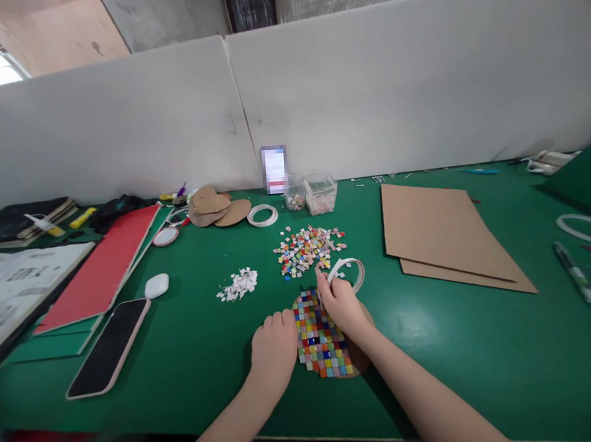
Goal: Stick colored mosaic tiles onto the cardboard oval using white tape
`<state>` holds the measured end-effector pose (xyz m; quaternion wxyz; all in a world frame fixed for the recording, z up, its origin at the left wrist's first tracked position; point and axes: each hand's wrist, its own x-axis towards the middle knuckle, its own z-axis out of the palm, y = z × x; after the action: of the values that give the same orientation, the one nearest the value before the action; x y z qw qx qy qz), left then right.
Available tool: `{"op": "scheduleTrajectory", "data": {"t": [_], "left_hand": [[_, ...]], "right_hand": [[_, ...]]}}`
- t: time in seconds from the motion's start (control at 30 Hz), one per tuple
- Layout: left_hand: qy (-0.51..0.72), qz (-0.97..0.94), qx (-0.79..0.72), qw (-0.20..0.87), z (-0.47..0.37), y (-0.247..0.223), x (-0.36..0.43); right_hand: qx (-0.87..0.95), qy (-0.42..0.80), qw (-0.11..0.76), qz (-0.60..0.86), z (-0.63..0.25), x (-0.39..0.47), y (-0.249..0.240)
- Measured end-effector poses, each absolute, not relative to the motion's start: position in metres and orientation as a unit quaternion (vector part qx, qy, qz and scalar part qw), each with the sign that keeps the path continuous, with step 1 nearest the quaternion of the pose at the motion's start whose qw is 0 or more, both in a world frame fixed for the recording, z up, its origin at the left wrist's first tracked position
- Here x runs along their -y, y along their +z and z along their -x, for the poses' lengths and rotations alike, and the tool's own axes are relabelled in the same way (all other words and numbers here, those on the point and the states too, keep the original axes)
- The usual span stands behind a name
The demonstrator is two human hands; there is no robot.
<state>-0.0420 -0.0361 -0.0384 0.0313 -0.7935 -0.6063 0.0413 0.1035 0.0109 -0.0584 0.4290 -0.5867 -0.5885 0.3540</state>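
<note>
In the head view, a round brown cardboard piece point(360, 358) lies before me, largely covered by rows of small colourful square mosaic tiles point(310, 343). My left hand point(274, 345) rests at its left edge with the fingers curled and pressed together against it. Over the upper right of the tiles, my right hand point(341, 303) is closed, its fingers at a roll of white tape point(361, 276) tilted just behind them. Part of the tiles and cardboard is hidden under that hand. A pile of loose tiles point(307, 247) lies just beyond.
White paper scraps point(239, 284) lie left of the loose tiles. Behind stand clear plastic boxes point(320, 194) and a lit phone point(274, 170). Cardboard sheets point(436, 232) and a pen point(576, 274) lie right; a dark phone point(110, 349) and red board point(103, 273) lie left.
</note>
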Motion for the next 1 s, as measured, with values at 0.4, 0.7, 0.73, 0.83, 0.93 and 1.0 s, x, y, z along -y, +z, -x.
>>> {"op": "scheduleTrajectory", "data": {"t": [0.4,0.7,0.73,0.83,0.93,1.0], "left_hand": [[0.05,0.795,0.601,-0.069,0.056,-0.016,0.012],[0.033,0.788,0.613,-0.05,0.058,-0.016,-0.046],[0.037,0.79,0.61,-0.055,0.055,-0.018,-0.05],[0.048,0.797,0.601,-0.047,0.049,-0.023,-0.055],[0.04,0.804,0.592,-0.045,0.049,-0.027,-0.056],[0.019,0.806,0.589,-0.051,0.051,-0.029,-0.054]], "right_hand": [[0.605,0.331,0.417,0.593,-0.104,-0.013,-0.059],[0.617,0.291,0.393,0.617,-0.104,-0.016,-0.058],[0.618,0.282,0.393,0.62,-0.103,-0.016,-0.059],[0.62,0.258,0.39,0.63,-0.104,-0.018,-0.059],[0.619,0.243,0.388,0.638,-0.105,-0.021,-0.058],[0.61,0.247,0.391,0.644,-0.107,-0.023,-0.058]]}}
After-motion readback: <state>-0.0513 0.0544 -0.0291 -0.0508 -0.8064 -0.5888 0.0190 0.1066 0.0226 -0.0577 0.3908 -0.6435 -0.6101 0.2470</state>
